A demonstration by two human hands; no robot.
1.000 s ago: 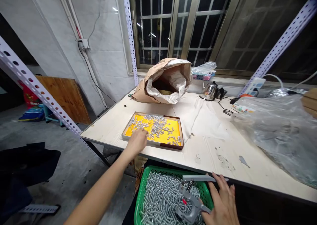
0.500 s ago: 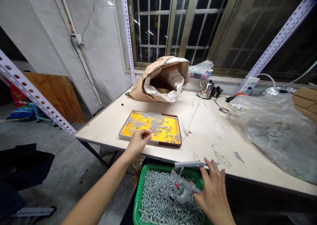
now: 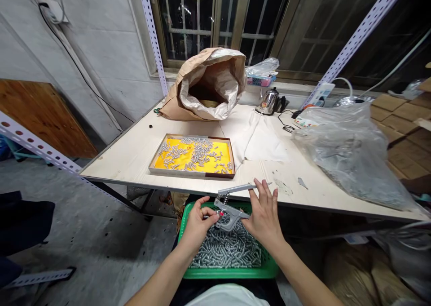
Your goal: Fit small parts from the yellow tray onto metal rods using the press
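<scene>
My right hand grips a grey hand tool by its two handles, plier-like, with a coil spring and a red spot at the jaw. My left hand is closed in a pinch at that jaw, thumb and forefinger beside the red spot; whatever lies between the fingertips is too small to make out. Both hands are over a green plastic basket filled with small silvery threaded metal parts. A shallow cardboard tray with a yellow lining lies on the table, small silvery metal pieces scattered in it.
An open paper sack lies on the table behind the tray. A steel kettle stands at the back. Clear plastic sheeting covers the right side, near stacked cardboard boxes. A perforated metal post rises behind.
My left hand has left the tray and come to the tool's jaw. My right hand still holds the tool above the basket. The view has tilted down and turned right.
</scene>
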